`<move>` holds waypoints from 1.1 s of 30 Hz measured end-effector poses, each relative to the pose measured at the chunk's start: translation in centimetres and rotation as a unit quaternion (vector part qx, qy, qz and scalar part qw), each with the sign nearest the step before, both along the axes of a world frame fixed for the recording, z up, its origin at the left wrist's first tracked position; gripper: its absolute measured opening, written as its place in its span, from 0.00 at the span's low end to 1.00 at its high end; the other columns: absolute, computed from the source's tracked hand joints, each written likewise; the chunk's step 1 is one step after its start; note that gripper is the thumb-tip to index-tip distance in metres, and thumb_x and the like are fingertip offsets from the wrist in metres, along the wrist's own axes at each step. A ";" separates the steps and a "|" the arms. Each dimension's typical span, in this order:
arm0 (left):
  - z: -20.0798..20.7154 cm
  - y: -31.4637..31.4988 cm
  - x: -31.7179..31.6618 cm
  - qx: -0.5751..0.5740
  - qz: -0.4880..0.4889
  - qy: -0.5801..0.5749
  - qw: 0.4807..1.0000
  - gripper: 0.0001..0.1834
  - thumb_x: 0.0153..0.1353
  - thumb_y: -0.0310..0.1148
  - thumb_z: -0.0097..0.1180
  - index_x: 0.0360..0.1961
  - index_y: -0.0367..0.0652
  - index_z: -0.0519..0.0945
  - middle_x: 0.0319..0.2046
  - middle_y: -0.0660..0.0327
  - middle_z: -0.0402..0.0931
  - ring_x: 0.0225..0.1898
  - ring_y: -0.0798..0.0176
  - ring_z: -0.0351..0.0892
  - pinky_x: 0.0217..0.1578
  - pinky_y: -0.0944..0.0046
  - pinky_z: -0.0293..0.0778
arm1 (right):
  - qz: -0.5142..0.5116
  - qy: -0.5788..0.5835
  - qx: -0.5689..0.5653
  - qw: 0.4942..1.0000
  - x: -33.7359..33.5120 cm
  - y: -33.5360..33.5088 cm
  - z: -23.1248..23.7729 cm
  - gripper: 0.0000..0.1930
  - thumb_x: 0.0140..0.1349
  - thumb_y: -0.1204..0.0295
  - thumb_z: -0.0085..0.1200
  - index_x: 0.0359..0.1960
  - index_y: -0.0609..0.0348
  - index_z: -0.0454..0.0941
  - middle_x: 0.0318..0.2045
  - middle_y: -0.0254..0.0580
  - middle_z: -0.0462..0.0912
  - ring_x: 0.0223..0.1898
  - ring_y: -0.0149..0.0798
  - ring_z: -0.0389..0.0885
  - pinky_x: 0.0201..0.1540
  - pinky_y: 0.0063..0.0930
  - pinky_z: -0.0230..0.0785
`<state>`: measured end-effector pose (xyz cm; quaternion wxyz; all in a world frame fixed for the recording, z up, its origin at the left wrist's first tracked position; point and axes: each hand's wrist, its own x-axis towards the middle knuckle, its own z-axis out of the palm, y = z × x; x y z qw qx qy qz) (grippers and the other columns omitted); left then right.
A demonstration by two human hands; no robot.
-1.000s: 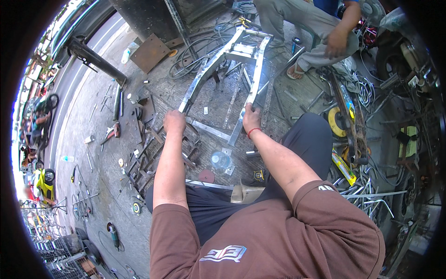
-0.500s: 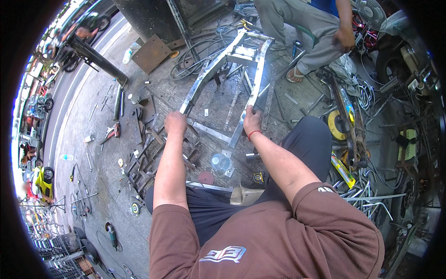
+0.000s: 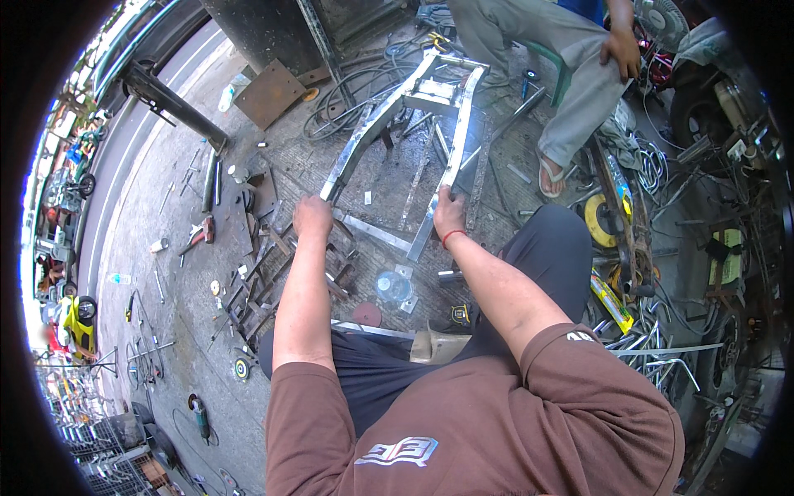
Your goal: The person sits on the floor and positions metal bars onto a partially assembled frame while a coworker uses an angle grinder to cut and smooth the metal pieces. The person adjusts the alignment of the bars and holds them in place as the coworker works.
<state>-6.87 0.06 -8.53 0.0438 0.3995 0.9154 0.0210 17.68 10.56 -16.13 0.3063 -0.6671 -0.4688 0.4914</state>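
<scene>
A shiny metal frame [image 3: 353, 155] of bent square tubing stretches away from me over the concrete. Two long rails run toward me, joined by crosspieces at the far end. My left hand [image 3: 313, 218] is closed around the near end of the left rail, and its fingertips are partly hidden. On the right rail, my right hand [image 3: 449, 212], with a red string at the wrist, grips just above the rail's near end. A flat metal bar [image 3: 376, 232] lies between the two near ends. Below it are a clear round lid-like piece [image 3: 393, 287] and a reddish disc [image 3: 367, 314].
Scrap metal pieces [image 3: 266, 285] lie by my left forearm. An angle grinder [image 3: 198, 416] rests at lower left, and a tape measure [image 3: 460, 315] sits near my lap. Cables [image 3: 331, 116] coil beyond the frame. Another person's sandalled foot [image 3: 552, 177] is at the right.
The other person's leg and foot have shifted right and nearer, uncovering more of a green seat. My hands and the metal frame have stayed almost still.
</scene>
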 end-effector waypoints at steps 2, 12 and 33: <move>0.1 0.0 0.1 -0.001 0.000 0.001 1.000 0.18 0.60 0.42 0.58 0.43 0.39 0.84 0.47 0.48 0.78 0.51 0.44 0.76 0.52 0.50 0.73 | 0.004 -0.013 0.001 1.000 0.0 -0.1 0.4 0.36 0.62 0.41 0.43 0.50 0.69 0.70 0.47 0.68 0.78 0.52 0.64 0.76 0.56 0.48 0.65; -0.4 0.0 -0.2 0.001 -0.005 0.004 1.000 0.18 0.60 0.43 0.58 0.43 0.39 0.84 0.47 0.48 0.78 0.52 0.44 0.76 0.52 0.50 0.73 | -0.006 -0.004 0.018 1.000 0.0 -0.1 0.1 0.34 0.63 0.42 0.44 0.48 0.69 0.73 0.44 0.67 0.80 0.51 0.62 0.77 0.55 0.47 0.66; 0.0 -0.1 0.0 0.006 -0.008 0.014 1.000 0.19 0.60 0.44 0.59 0.42 0.38 0.83 0.45 0.46 0.78 0.50 0.43 0.78 0.51 0.48 0.74 | -0.016 0.012 0.021 1.000 -0.1 -0.2 0.4 0.35 0.63 0.42 0.43 0.45 0.71 0.74 0.44 0.67 0.79 0.51 0.62 0.77 0.55 0.47 0.66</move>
